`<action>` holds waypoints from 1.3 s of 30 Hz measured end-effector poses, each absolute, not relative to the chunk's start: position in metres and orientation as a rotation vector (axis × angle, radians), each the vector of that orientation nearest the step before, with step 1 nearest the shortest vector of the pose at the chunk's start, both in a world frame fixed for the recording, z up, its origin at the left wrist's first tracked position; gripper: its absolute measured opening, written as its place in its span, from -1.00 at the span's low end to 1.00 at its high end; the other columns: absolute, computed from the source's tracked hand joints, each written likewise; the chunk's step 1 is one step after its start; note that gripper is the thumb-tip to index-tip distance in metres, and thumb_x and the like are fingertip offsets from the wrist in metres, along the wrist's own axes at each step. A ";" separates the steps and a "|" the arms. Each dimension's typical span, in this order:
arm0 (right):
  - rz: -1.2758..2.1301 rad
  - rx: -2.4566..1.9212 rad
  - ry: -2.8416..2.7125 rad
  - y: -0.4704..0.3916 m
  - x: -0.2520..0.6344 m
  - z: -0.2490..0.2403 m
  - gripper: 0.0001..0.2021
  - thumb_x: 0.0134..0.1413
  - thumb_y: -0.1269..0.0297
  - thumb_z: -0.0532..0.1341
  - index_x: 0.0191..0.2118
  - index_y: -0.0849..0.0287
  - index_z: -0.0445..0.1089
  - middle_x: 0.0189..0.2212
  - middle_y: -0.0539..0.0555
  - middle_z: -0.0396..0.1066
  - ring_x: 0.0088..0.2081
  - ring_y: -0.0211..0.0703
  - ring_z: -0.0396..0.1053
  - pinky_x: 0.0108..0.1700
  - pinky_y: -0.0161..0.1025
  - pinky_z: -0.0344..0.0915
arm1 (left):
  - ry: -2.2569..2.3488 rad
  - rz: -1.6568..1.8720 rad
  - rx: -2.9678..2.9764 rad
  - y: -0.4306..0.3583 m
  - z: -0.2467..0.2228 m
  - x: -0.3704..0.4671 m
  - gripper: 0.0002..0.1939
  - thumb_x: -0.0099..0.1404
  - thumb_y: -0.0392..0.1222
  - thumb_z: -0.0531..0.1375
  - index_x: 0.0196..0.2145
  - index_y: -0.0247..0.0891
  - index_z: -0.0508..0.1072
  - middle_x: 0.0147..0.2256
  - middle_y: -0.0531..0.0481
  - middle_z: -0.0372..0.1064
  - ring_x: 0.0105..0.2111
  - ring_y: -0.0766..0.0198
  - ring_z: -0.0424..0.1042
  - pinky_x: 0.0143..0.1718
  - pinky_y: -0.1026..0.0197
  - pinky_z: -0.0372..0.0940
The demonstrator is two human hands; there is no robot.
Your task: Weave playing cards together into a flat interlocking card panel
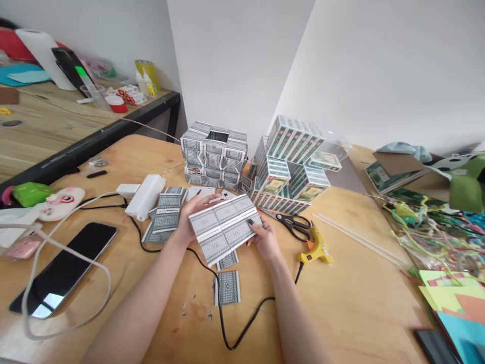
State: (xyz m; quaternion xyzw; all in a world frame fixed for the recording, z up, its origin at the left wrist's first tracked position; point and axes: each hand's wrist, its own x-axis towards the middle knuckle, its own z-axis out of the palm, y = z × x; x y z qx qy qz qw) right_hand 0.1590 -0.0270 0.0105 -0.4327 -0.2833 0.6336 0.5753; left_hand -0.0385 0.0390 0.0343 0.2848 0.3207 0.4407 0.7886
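Observation:
Between my two hands is a flat panel of joined playing cards (pixel 223 227), grey patterned backs up, tilted above the table. My left hand (pixel 189 222) grips its left edge, with the fingers partly behind it. My right hand (pixel 263 237) holds the right end, a dark-nailed finger lying on top. Beneath and in front lie loose folded cards (pixel 229 287) on the wood. More folded cards (pixel 166 215) are piled left of my left hand. Behind the panel stands a box-like structure of folded cards (pixel 214 154) with a square opening on top.
Stacked card boxes (pixel 288 167) rise at the back right. Black scissors (pixel 293 222) and a yellow glue gun (pixel 316 247) lie right of my right hand, near clear glue sticks (pixel 356 237). A black cable (pixel 227 323) loops across the front. A phone (pixel 68 263) lies left.

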 end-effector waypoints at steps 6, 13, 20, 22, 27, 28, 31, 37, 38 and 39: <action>1.338 -1.150 -0.757 -0.026 0.155 0.006 -0.63 -0.21 0.16 0.33 -0.24 0.05 0.23 -0.58 -0.16 0.33 -0.70 -0.35 0.19 -0.69 -0.39 0.11 | 0.668 0.730 0.928 0.037 0.031 -0.030 -0.47 0.01 -0.24 0.17 0.01 -0.15 0.37 -0.06 -0.04 0.39 -0.09 0.04 0.38 -0.12 0.10 0.25; 1.035 -1.233 -0.708 -0.018 0.155 0.002 -0.66 -0.23 0.15 0.32 -0.26 0.08 0.29 -0.36 -0.03 0.42 -0.37 -0.18 0.35 -0.31 -0.27 0.28 | 0.809 0.733 1.017 0.028 0.018 -0.009 -0.51 0.06 -0.16 0.19 -0.01 -0.19 0.32 -0.19 -0.05 0.44 -0.25 0.11 0.43 -0.27 0.14 0.28; 1.159 -1.233 -0.775 -0.024 0.146 0.012 -0.71 -0.16 0.15 0.29 -0.27 0.10 0.29 -0.39 -0.04 0.44 -0.36 -0.17 0.37 -0.26 -0.24 0.29 | 0.949 0.901 1.314 0.023 0.012 0.002 -0.64 0.12 -0.07 0.16 -0.12 -0.22 0.34 -0.22 -0.04 0.39 -0.20 0.11 0.36 -0.20 0.13 0.25; 1.188 -1.208 -0.784 -0.024 0.146 0.013 -0.72 -0.14 0.15 0.28 -0.28 0.10 0.28 -0.35 -0.03 0.45 -0.31 -0.15 0.39 -0.23 -0.23 0.30 | 0.974 0.914 1.377 0.024 0.010 0.001 -0.70 0.16 -0.06 0.13 -0.16 -0.21 0.34 -0.27 0.00 0.37 -0.24 0.16 0.34 -0.21 0.16 0.23; 1.186 -1.204 -0.830 -0.023 0.146 0.011 -0.75 -0.09 0.18 0.25 -0.24 0.10 0.29 -0.32 -0.03 0.44 -0.25 -0.13 0.39 -0.16 -0.19 0.30 | 1.045 0.890 1.514 0.025 0.006 0.001 -0.80 0.22 -0.07 0.07 -0.24 -0.20 0.32 -0.33 0.06 0.31 -0.29 0.24 0.29 -0.21 0.21 0.18; 1.186 -1.200 -0.835 -0.023 0.146 0.010 -0.74 -0.08 0.18 0.25 -0.23 0.09 0.29 -0.32 -0.03 0.44 -0.26 -0.13 0.39 -0.16 -0.19 0.31 | 1.052 0.888 1.532 0.025 0.006 0.001 -0.81 0.22 -0.08 0.06 -0.25 -0.20 0.31 -0.34 0.07 0.31 -0.29 0.24 0.28 -0.20 0.21 0.17; 1.174 -1.182 -0.844 -0.023 0.146 0.009 -0.74 -0.08 0.17 0.24 -0.22 0.08 0.29 -0.32 -0.04 0.44 -0.28 -0.14 0.39 -0.17 -0.19 0.31 | 1.054 0.907 1.575 0.025 0.007 0.002 -0.84 0.23 -0.10 0.05 -0.26 -0.19 0.29 -0.32 0.06 0.29 -0.25 0.23 0.27 -0.16 0.21 0.15; 1.100 -1.213 -0.879 -0.024 0.147 0.005 -0.77 -0.04 0.13 0.21 -0.23 0.06 0.30 -0.32 -0.05 0.43 -0.25 -0.14 0.37 -0.13 -0.21 0.28 | 1.026 0.961 1.580 0.022 0.009 0.006 -0.84 0.24 -0.11 0.03 -0.22 -0.18 0.24 -0.25 0.03 0.29 -0.16 0.21 0.27 -0.09 0.19 0.13; 1.092 -1.218 -0.888 -0.024 0.147 0.005 -0.77 -0.03 0.13 0.21 -0.23 0.05 0.30 -0.32 -0.06 0.43 -0.25 -0.15 0.36 -0.13 -0.21 0.28 | 1.024 0.960 1.580 0.021 0.008 0.006 -0.83 0.25 -0.11 0.03 -0.21 -0.18 0.24 -0.25 0.02 0.29 -0.15 0.21 0.27 -0.09 0.19 0.13; 1.088 -1.220 -0.898 -0.024 0.147 0.004 -0.78 -0.02 0.14 0.20 -0.22 0.05 0.29 -0.32 -0.06 0.42 -0.26 -0.15 0.36 -0.13 -0.22 0.28 | 1.023 0.956 1.583 0.021 0.007 0.007 -0.83 0.25 -0.11 0.02 -0.21 -0.18 0.23 -0.25 0.03 0.29 -0.15 0.21 0.27 -0.09 0.19 0.13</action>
